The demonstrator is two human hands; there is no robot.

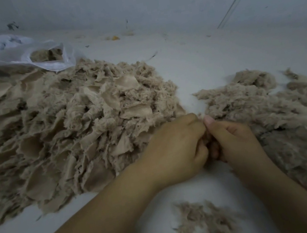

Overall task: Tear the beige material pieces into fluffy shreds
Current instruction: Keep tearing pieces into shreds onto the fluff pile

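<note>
Pale grey floor (210, 61) runs back to a plain wall. Curled fingers of the left hand (175, 149) and right hand (234, 139) meet, pinching a small beige scrap (208, 140) between them. Left of the hands lies the heap of untorn beige material pieces (57, 123); right, the fluffy shreds (292, 116). A clear plastic bag (4, 54) sits far left.

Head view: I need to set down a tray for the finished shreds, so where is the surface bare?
Bare white surface lies beyond both heaps, toward the wall. A smaller patch sits left of the forearms, below the unshredded pile. Crowded: plastic bag far left, fluffy shreds right, both hands mid-frame.
</note>
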